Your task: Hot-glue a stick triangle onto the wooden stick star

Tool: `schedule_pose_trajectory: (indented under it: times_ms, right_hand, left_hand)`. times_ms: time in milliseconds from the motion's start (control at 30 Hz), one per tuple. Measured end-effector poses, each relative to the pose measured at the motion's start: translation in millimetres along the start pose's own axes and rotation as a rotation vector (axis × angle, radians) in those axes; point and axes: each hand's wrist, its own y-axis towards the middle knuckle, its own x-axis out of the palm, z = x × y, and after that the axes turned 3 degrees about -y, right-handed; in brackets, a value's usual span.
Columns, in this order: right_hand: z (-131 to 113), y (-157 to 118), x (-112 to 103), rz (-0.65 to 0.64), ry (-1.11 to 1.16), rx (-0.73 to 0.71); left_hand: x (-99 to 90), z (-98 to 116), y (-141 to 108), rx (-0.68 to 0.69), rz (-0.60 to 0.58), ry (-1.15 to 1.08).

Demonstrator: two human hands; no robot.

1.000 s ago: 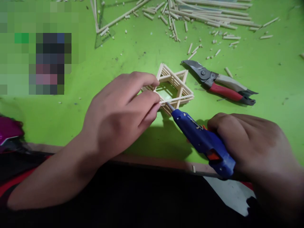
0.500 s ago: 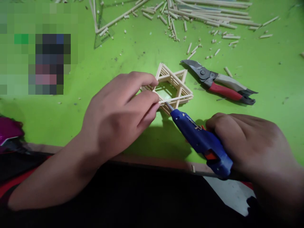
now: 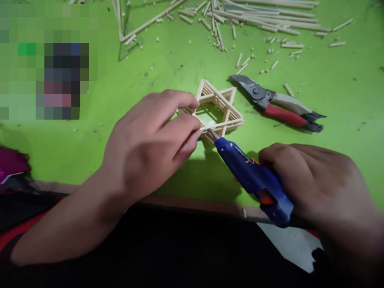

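Note:
A six-pointed star frame of stacked pale wooden sticks lies on the green table top. My left hand pinches its lower left side between fingers and thumb, and the fingers hide that part of the frame. My right hand is shut around a blue hot glue gun with an orange trigger. The gun's metal nozzle sits at the frame's lower edge, right beside my left fingertips. Contact between nozzle and wood is hard to tell from here.
Red-handled pruning shears lie right of the star. Several cut sticks and wood scraps cover the far table, around a clear plastic set square. A magenta object sits at the left. The table's near edge runs below my arms.
The glue gun and my right hand have shifted slightly left toward the star. My left hand and the star have barely moved.

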Motion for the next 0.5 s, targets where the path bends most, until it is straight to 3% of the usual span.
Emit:
schedule_pose_trajectory:
  times_ms: [500]
  right_hand:
    - [-2.1,1.8,2.8,-0.051,-0.003,0.052]
  left_hand:
    - [-1.5,1.5,-0.1,0.006,-0.033,0.056]
